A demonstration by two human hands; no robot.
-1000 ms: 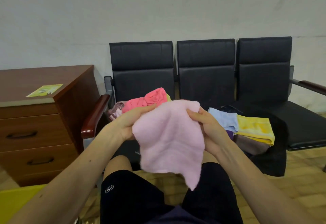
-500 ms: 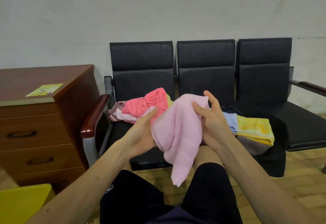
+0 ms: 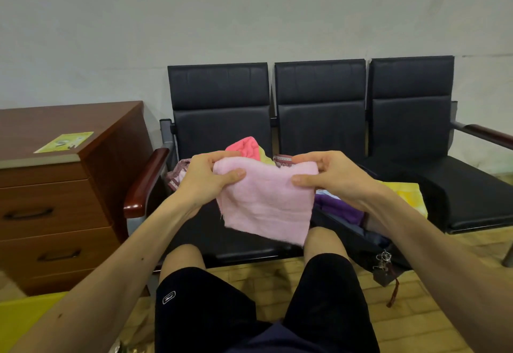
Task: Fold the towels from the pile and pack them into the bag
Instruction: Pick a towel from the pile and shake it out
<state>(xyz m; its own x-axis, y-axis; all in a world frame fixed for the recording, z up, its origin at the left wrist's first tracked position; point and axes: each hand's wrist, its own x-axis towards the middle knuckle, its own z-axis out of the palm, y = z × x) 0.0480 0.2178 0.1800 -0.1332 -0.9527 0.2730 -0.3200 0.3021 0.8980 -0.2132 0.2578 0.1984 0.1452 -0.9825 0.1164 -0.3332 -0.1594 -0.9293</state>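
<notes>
Since the earlier frame, the pink towel (image 3: 265, 200) has been spread at frame centre; left hand (image 3: 204, 179) and right hand (image 3: 337, 177) each pinch an upper corner, above the knees.

pale pink towel (image 3: 265, 200) (doubled over) hanging between pile (image 3: 244, 148) and bag (image 3: 358, 230)

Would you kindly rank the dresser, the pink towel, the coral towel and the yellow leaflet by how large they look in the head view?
1. Dresser
2. Pink towel, though it is nearer the camera
3. Leaflet and coral towel: about alike, and the towel is partly hidden
</notes>
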